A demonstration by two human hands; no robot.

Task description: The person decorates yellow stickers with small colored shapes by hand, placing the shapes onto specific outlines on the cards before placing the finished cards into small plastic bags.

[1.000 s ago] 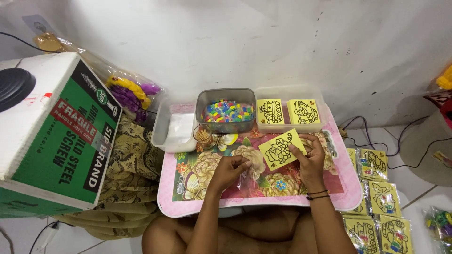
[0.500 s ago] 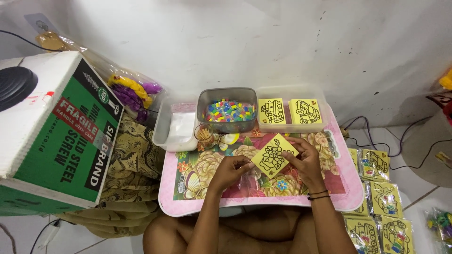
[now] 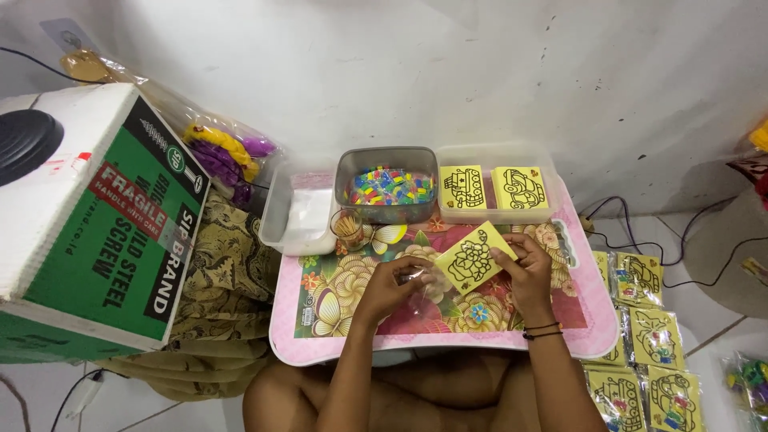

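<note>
Holding a yellow picture card [image 3: 474,258] tilted above the pink floral bench [image 3: 576,336], the right hand [image 3: 524,272] is pinching its right edge with fingers clamped on it. The left hand [image 3: 398,282] is gripping what looks like a clear plastic sleeve [image 3: 424,290] at the card's lower left corner; its fingers are curled, though how firmly they are closing I cannot tell. I am judging that the thin card could be bending or creasing if pushed at this angle, or the sleeve slipping away. A stray elbow could also be tipping the bead tub [image 3: 390,186] or the small toothpick cup [image 3: 347,228] nearby.
</note>
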